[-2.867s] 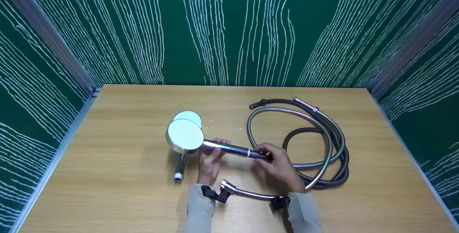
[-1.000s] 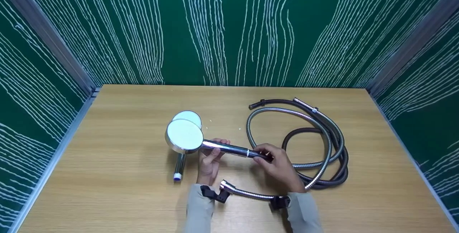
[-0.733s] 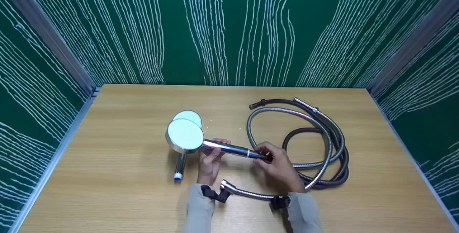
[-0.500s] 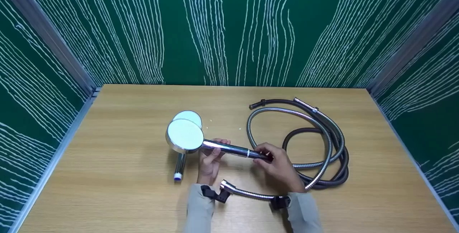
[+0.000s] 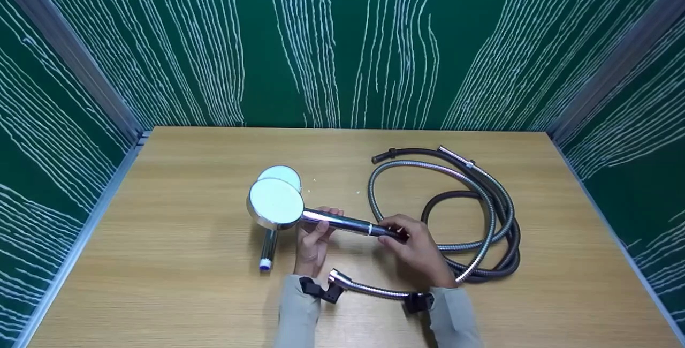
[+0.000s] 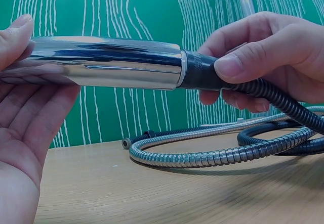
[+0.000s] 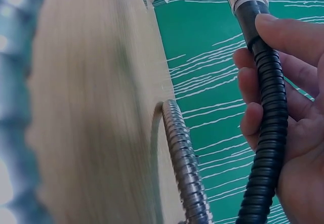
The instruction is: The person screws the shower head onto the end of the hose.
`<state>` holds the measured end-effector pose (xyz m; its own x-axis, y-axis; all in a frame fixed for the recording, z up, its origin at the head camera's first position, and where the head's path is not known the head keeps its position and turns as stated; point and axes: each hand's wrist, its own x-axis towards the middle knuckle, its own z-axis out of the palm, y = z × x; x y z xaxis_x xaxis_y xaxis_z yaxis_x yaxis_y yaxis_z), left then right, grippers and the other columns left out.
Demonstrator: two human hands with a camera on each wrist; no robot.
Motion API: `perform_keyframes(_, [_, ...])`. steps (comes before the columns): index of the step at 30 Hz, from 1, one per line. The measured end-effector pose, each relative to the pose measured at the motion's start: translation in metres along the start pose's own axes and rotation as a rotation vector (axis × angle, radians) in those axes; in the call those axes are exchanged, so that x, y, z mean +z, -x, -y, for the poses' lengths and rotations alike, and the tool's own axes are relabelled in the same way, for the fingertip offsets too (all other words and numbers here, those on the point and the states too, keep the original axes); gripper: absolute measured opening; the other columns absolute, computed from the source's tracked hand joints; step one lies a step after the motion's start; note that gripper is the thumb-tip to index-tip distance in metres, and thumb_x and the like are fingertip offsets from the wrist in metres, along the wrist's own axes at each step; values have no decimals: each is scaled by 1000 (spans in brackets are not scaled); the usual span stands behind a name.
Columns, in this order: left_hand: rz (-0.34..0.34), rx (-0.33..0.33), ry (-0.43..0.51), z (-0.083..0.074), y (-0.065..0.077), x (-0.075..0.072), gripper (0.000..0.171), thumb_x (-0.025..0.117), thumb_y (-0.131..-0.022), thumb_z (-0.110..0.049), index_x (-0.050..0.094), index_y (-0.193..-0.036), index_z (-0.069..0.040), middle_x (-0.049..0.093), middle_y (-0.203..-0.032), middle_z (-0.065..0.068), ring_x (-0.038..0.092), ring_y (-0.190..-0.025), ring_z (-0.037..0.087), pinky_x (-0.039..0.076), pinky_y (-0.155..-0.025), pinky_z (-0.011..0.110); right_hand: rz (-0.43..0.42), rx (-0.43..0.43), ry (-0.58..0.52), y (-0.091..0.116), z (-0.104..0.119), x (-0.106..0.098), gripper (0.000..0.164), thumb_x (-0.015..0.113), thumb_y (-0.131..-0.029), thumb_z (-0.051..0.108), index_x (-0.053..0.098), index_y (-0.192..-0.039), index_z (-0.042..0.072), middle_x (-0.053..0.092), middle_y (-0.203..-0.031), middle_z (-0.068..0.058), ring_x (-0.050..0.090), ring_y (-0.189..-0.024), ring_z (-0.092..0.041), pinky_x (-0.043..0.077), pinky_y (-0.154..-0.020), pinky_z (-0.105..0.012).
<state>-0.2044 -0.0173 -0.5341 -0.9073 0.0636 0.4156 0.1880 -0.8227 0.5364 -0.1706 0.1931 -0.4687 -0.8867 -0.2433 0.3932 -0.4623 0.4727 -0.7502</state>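
Note:
My left hand (image 5: 313, 243) holds a chrome shower head (image 5: 276, 201) by its handle, thumb on top and fingers beneath. The round white face points up, to the left. At the handle's other end, my right hand (image 5: 416, 245) pinches the black collar of a black shower hose (image 6: 201, 71) between thumb and fingers. In the left wrist view the collar meets the handle's end, with a thin pale ring between them. From there the black ribbed hose (image 7: 271, 97) runs down past my right palm. A second shower head (image 5: 269, 246) lies on the table, partly hidden behind the held one.
A chrome shower hose (image 5: 412, 164) lies looped with the black hose on the right of the wooden table (image 5: 176, 203). Its chrome end fitting (image 5: 339, 277) lies between my forearms. Green walls (image 5: 348, 43) with white lines enclose the back and sides.
The hands and the shower head keep nearly the same place throughout. Only slight shifts of the right hand's fingers at the black collar show.

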Motion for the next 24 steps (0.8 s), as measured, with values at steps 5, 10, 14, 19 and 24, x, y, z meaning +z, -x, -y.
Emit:
perform_keyframes(5, [-4,0,-1,0,0,0,19,60,-89,-2,68,-105,-9,72,-101,4,68,-101,19,54,-98,33,-1,-11,1,1,-23,6,24,76,-74,-2,70,-96,5,70,-88,-5,61,-79,-15,53,-70,-23])
perform_keyframes(10, [-11,-1,-2,0,0,0,18,60,-89,-2,68,-105,-8,72,-101,4,68,-101,20,55,-97,33,19,0,-10,2,-25,5,22,75,-79,5,69,-99,9,69,-89,-1,59,-80,-9,52,-70,-21])
perform_keyframes(14, [-16,-1,11,0,0,0,18,61,-89,-2,68,-104,-7,72,-101,5,68,-100,21,55,-97,34,43,28,-32,2,-25,4,21,73,-82,9,68,-102,10,68,-90,1,58,-80,-7,52,-70,-20])
perform_keyframes(19, [-15,-7,9,0,0,0,18,59,-89,-2,67,-104,-7,72,-101,5,68,-100,20,55,-98,34,49,33,-36,2,-25,3,19,72,-83,9,68,-102,10,69,-90,0,58,-79,-7,51,-69,-19])
perform_keyframes(24, [-30,-18,0,-1,0,1,18,60,-89,-1,67,-103,-7,72,-100,4,68,-100,20,54,-99,35,50,51,-31,1,-23,5,24,76,-78,6,68,-100,9,69,-89,-1,58,-77,-9,52,-68,-20])
